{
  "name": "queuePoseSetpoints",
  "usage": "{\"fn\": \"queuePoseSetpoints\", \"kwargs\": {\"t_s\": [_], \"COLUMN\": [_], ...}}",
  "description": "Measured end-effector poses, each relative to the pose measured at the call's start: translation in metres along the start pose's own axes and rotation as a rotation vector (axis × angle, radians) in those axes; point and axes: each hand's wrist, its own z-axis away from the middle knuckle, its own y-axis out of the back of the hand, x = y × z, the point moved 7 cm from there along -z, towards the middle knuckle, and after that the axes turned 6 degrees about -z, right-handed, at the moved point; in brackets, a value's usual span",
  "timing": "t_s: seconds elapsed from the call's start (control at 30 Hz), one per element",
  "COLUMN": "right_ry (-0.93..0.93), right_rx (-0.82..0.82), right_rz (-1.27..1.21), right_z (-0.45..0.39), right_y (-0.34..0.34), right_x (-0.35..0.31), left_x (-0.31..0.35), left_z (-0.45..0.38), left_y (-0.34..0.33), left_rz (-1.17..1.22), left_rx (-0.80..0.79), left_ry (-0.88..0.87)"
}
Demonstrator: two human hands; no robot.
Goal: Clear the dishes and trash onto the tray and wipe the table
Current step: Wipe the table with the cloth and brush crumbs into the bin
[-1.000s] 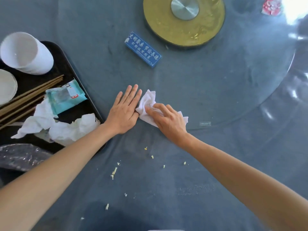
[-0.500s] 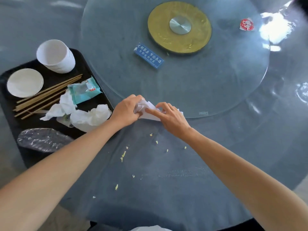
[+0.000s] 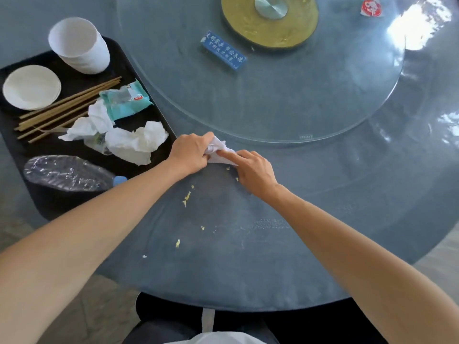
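Between both hands lies a white tissue (image 3: 219, 152). Left hand (image 3: 190, 152) grips its end; right hand (image 3: 253, 170) presses it with a straight finger. Crumbs (image 3: 186, 197) lie just below.

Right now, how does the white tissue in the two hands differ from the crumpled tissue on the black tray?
The tissue in the hands is small, on the table, gripped by the left hand and pressed by the right hand. The crumpled tissue is bigger, loose, untouched on the tray. Both are white paper.
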Motion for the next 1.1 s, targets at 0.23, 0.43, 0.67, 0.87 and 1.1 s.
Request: {"fn": "queuePoseSetpoints", "kwargs": {"t_s": [0.23,0.43,0.67,0.87,1.1], "right_ry": [0.144,0.222,0.296,0.17,0.014], "right_rx": [-0.22,-0.342,-0.036,0.17,0.088], "right_rz": [-0.132,-0.23,-0.088,-0.011,0.107], "right_z": [0.042,0.085,0.105,0.078,0.082], "right_y": [-0.018,-0.029,0.015,0.088,0.073], "right_x": [-0.022,-0.041,-0.017,0.043,0.121], "left_x": [-0.012,-0.008,0.022,0.089,0.148], "left_z": [0.066,0.12,0.125,0.031,-0.023], "left_y": [-0.017,-0.028,-0.004,0.029,-0.017], "left_rz": [0.148,0.208,0.447,0.39,0.303], "left_rx": [-0.169,-0.264,-0.08,0.107,0.062], "left_ry": [0.071,0.101,-0.042,-0.107,-0.12]}}
